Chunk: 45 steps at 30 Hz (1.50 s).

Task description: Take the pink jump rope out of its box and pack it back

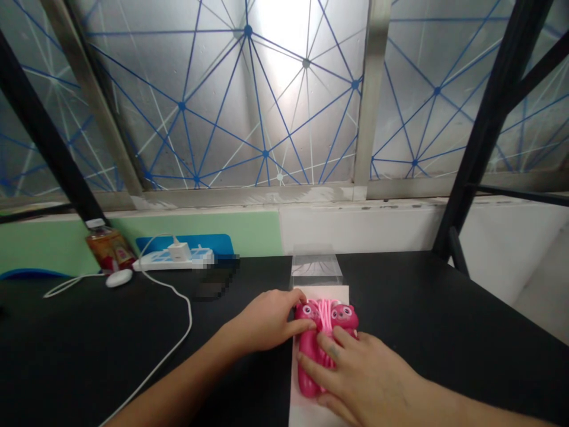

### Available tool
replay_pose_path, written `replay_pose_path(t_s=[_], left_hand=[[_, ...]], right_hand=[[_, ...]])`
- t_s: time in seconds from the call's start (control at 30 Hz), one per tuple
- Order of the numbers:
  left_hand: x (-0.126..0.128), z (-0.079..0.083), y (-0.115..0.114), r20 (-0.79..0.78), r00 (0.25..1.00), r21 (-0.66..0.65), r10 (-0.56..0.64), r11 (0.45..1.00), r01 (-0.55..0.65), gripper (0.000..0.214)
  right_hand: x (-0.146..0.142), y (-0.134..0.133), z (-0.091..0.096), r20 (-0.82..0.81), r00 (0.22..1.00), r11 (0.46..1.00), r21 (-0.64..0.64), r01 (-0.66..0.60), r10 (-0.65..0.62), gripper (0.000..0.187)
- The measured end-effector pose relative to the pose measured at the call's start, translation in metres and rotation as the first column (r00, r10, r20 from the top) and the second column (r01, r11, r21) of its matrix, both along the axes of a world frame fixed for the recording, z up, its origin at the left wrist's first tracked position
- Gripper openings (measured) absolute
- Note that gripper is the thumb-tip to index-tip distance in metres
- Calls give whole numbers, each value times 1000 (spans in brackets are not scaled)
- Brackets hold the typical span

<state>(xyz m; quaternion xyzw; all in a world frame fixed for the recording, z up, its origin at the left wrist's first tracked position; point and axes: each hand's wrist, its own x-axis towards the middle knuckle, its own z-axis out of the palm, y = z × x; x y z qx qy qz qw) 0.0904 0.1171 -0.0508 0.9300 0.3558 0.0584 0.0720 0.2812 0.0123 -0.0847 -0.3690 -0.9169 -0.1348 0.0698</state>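
Left grip [262, 320] is curled in loosely against a pink jump rope [311, 356], with the thumb up by the top of one of its animal-face handles [306, 350]. Honestly can't tell if it's squeezing or just touching. Right grip [360, 373] is easier to read: spread wide and flat, palm down, fingers lying across the bundled cord [325, 350] and the lower part of the rope.

One handle runs lengthwise down the left side of the bundle, and the second handle's little face [344, 316] pokes out past the right grip's fingers. The whole thing sits on a white card [340, 293] on a black surface [413, 308], with a clear plastic box [316, 267] just behind the card's far edge.

Off to the left, a white cable [189, 314] snakes across the surface from a white power strip [173, 259] with a charger [179, 251] plugged in. A white oval mouse [119, 277] and a jar with an orange label [110, 249] are near that, and there's a pixelated patch beside the strip, no clue what's under it. Behind it all: a green wall panel [53, 243] and a frosted window [222, 101] crossed by blue lines.
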Motion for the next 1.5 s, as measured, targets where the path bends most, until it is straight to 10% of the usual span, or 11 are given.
replay_pose_path(t_s=[0.3, 1.03, 1.5], left_hand=[[-3, -3, 12, 203, 979, 208, 8, 977, -51, 38], [-7, -17, 50, 437, 896, 20, 81, 995, -100, 17], [2, -16, 10, 368, 929, 7, -45, 999, 46, 29]], right_hand=[[17, 7, 13, -3, 1000, 999, -40, -11, 11, 42], [6, 0, 12, -70, 996, 998, -13, -60, 59, 54], [18, 35, -5, -49, 990, 990, 33, 137, -135, 39]])
